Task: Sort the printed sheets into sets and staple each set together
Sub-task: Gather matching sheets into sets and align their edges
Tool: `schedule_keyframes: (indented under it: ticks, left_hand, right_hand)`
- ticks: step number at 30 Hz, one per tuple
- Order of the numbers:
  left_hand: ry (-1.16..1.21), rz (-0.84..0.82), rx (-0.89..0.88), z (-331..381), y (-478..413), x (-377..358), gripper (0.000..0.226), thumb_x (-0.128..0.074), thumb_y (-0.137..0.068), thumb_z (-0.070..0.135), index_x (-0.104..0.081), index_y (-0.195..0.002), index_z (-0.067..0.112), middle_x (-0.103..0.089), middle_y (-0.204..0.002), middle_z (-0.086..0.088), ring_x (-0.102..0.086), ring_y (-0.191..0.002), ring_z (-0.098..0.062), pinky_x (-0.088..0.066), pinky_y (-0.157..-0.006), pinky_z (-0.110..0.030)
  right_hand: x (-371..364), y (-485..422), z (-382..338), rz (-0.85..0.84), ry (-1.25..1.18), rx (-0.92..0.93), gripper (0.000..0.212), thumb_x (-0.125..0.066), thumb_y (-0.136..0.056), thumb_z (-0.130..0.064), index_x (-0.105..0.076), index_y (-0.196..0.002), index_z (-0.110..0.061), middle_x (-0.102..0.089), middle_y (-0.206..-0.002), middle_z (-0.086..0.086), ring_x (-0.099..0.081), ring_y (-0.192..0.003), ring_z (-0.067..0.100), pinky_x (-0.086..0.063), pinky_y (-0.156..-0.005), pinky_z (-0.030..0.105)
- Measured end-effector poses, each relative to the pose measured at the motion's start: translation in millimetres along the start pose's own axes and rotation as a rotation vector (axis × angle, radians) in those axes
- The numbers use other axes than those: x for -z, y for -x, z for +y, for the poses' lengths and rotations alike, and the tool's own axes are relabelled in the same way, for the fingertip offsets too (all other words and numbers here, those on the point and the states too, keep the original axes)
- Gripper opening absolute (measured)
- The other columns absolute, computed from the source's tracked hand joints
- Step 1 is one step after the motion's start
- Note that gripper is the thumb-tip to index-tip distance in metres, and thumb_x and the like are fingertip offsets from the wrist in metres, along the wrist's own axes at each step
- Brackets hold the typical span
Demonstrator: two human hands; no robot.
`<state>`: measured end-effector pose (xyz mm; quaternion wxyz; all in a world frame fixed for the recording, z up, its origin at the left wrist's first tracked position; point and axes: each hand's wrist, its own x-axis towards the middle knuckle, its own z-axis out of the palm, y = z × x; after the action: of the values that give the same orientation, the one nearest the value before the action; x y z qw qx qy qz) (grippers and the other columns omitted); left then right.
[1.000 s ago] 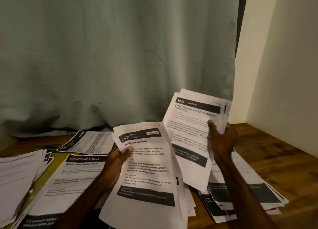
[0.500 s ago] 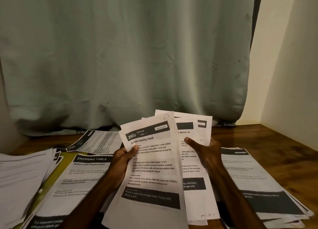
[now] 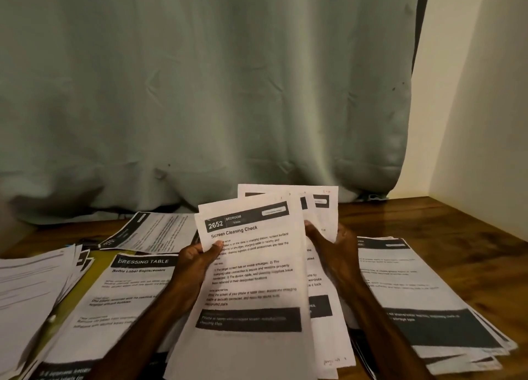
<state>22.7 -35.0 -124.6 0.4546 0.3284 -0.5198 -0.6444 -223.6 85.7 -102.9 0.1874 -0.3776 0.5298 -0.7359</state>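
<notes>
Just now: right hand [image 3: 333, 245] swung its sheets [image 3: 320, 208] back behind the Screen Cleaning Check sheet [image 3: 254, 279] (pinched in left hand [image 3: 197, 261] grip) — both grips hold paper; collating, stapling not yet begun.

Head view: forward-down, close over table [image 3: 414, 219], facing curtain [image 3: 200, 94].

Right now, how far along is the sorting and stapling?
Done: piles lie on the table: left pile, Dressing Table pile, right pile. In hand: left hand grips the 2652 sheet, right hand the back sheets. Left: these need sorting; no stapler or staple shows, so stapling looks unstarted.
</notes>
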Motion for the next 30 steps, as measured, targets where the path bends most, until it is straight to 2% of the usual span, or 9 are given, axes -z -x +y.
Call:
schedule_keyframes:
  ticks: [4,9,16,19,21,23,25,28,30]
  left_hand:
    - [-0.013,0.026,0.008,-1,-1,2,0.023,-0.062,-0.1,0.017,-0.068,-0.118,0.006,-0.078,-0.107,-0.014,-0.076,-0.095,-0.036,-0.061,-0.084,-0.052]
    - [0.01,0.042,0.011,-3,-5,6,0.026,-0.065,-0.098,0.018,-0.068,-0.121,0.007,-0.076,-0.111,-0.016,-0.075,-0.098,-0.037,-0.059,-0.088,-0.055]
    - [0.067,0.018,0.005,-2,-5,6,0.026,-0.062,-0.098,0.013,-0.066,-0.122,0.004,-0.075,-0.115,-0.018,-0.073,-0.103,-0.039,-0.061,-0.087,-0.053]
    - [0.069,0.03,0.004,-2,-4,5,0.026,-0.062,-0.098,0.012,-0.066,-0.122,0.002,-0.075,-0.114,-0.018,-0.073,-0.103,-0.04,-0.055,-0.094,-0.059]
    - [0.062,0.037,0.005,-2,-3,4,0.026,-0.062,-0.098,0.013,-0.066,-0.121,0.002,-0.075,-0.113,-0.018,-0.073,-0.101,-0.04,-0.054,-0.095,-0.061]
    - [0.05,0.039,0.006,-3,-3,4,0.026,-0.063,-0.098,0.013,-0.067,-0.121,0.003,-0.076,-0.112,-0.019,-0.074,-0.1,-0.04,-0.055,-0.094,-0.062]
    - [0.045,0.038,0.007,-3,-3,5,0.025,-0.063,-0.098,0.014,-0.067,-0.12,0.003,-0.076,-0.111,-0.018,-0.074,-0.099,-0.041,-0.055,-0.094,-0.062]
    - [0.029,0.033,0.004,-5,-5,6,0.026,-0.064,-0.098,0.015,-0.067,-0.121,0.005,-0.076,-0.112,-0.018,-0.073,-0.1,-0.042,-0.053,-0.095,-0.065]
    - [0.008,0.043,-0.002,-6,-5,5,0.027,-0.065,-0.097,0.017,-0.067,-0.121,0.005,-0.076,-0.111,-0.017,-0.074,-0.099,-0.042,-0.054,-0.094,-0.066]
  right_hand:
    - [9,-5,3,0.0,-0.039,-0.014,0.017,-0.056,-0.104,-0.026,-0.068,-0.112,-0.015,-0.078,-0.105,0.005,-0.078,-0.084,0.026,-0.06,-0.06,0.031]
    - [18,-9,5,0.108,-0.078,-0.053,0.011,-0.06,-0.102,-0.022,-0.068,-0.109,-0.018,-0.079,-0.103,0.004,-0.078,-0.083,0.027,-0.063,-0.063,0.036]
    - [23,-9,5,0.257,-0.085,-0.091,0.027,-0.076,-0.091,-0.023,-0.067,-0.116,-0.015,-0.078,-0.107,0.004,-0.078,-0.081,0.023,-0.065,-0.068,0.045]
    - [22,-8,6,0.307,-0.045,0.019,0.053,-0.078,-0.088,-0.019,-0.049,-0.132,-0.02,-0.074,-0.111,0.001,-0.078,-0.086,0.02,-0.065,-0.07,0.042]
    - [20,-4,8,0.275,0.063,0.162,0.051,-0.074,-0.092,-0.017,-0.043,-0.132,-0.025,-0.071,-0.113,-0.008,-0.076,-0.092,0.016,-0.064,-0.07,0.033]
    - [20,-4,14,0.184,0.137,0.275,0.032,-0.066,-0.098,-0.013,-0.049,-0.125,-0.021,-0.071,-0.111,-0.012,-0.074,-0.1,0.017,-0.064,-0.076,0.035]
    - [21,-7,21,0.098,0.219,0.308,0.013,-0.059,-0.103,-0.012,-0.064,-0.11,-0.021,-0.073,-0.108,-0.008,-0.072,-0.102,0.021,-0.062,-0.086,0.048]
    - [18,-8,17,0.041,0.122,0.173,0.026,-0.056,-0.104,-0.013,-0.077,-0.096,-0.027,-0.078,-0.105,-0.003,-0.075,-0.098,0.023,-0.061,-0.088,0.052]
    - [13,-4,5,0.019,-0.048,0.059,0.023,-0.055,-0.104,-0.014,-0.077,-0.1,-0.02,-0.079,-0.1,0.002,-0.077,-0.089,0.026,-0.063,-0.083,0.049]
